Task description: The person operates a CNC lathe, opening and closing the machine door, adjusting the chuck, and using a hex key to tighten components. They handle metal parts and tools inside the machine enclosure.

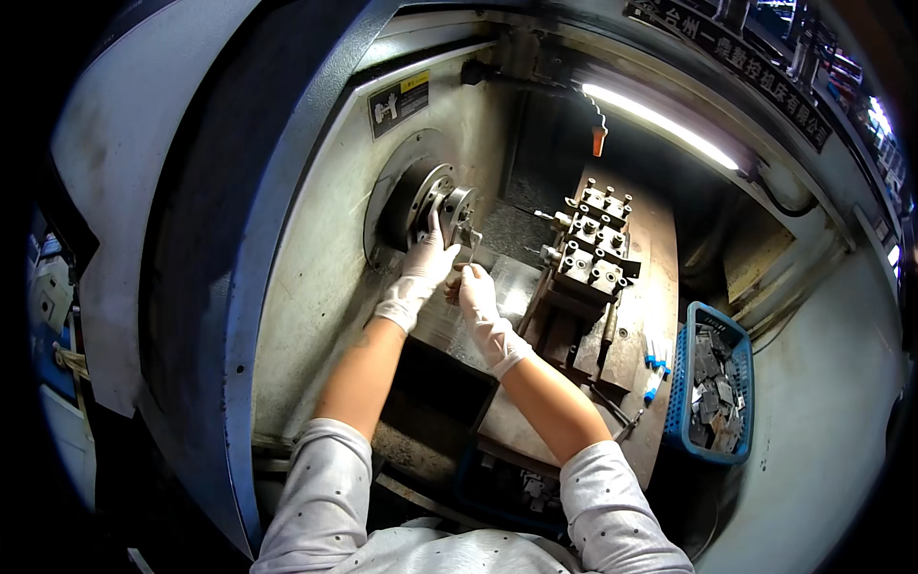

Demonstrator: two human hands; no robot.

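Note:
A round metal chuck (461,207) sticks out from the lathe's spindle on the left wall. My gloved left hand (426,263) grips its near side, one finger stretched up along the metal; the other fingertips are partly hidden. Just right of it and lower, my gloved right hand (477,295) is closed around a thin metal rod that looks like a hex key (474,247). The upper end of this key reaches the chuck's front face; whether it sits in a screw is too small to tell.
A tool post block (595,244) with several bolts and cutting tools stands right of my hands. Blue-capped tubes (654,368) lie on the brown slide (650,287). Farther right is a blue basket (681,421) of metal pieces. An orange-tipped nozzle (599,143) hangs under the lamp (660,124).

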